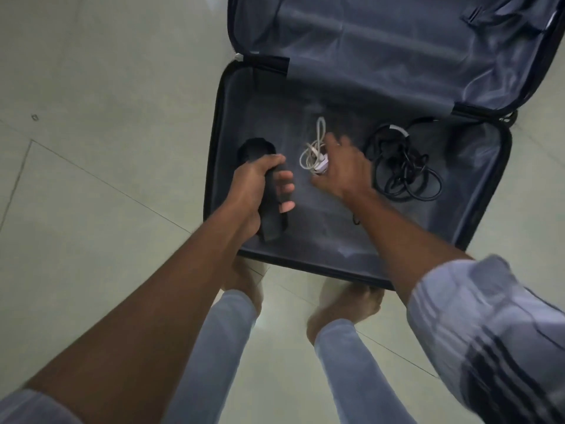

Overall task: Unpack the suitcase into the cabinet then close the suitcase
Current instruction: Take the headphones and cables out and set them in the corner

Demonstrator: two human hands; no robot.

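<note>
On the pale tiled floor [91, 148], a dark suitcase [214, 166] is lying wide open, its grey-lined lid [382, 41] spreading away toward 12 o'clock from the near half. Inside that near half, the left hand [260, 185] is gripping a black handheld device [272, 209], fingers curling fully round its handle, while the device's rounded head is pointing toward 11 o'clock. Toward 3 o'clock of it, the right hand [339, 166] is hovering over a coiled white cable [312, 151] with its small white plug; the fingers are spreading loosely and blurring, and whether they are touching the cable I cannot tell. Farther toward 3 o'clock, well apart from the white cable, a tangle of black cable [403, 169] is lying on the lining. At 6 o'clock of the suitcase, two bare feet [342, 307] are standing just beside its near edge, with light trouser legs [351, 362] below.
</note>
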